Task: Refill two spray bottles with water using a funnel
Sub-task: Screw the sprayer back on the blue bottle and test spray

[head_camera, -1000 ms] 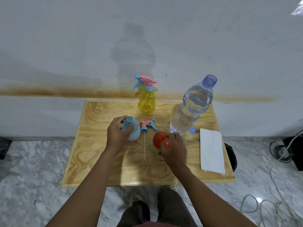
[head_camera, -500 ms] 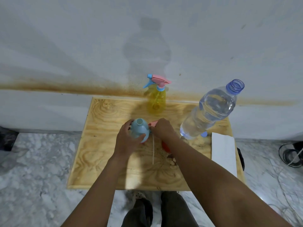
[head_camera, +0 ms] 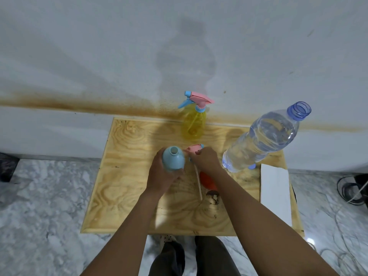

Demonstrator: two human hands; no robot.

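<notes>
Fingers of your left hand (head_camera: 161,176) grip the open blue spray bottle (head_camera: 172,159) upright on the worktop (head_camera: 127,176); your right hand (head_camera: 205,159) pinches its removed sprayer head (head_camera: 194,148) just beside, orange funnel (head_camera: 207,181) lying under your forearm.

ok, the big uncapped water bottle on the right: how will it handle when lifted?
The water bottle looks nearly full, so probably heavy. Its walls look thin and clear and may flex under a tight grip. With its mouth open, squeezing or tilting would likely spill.
</notes>
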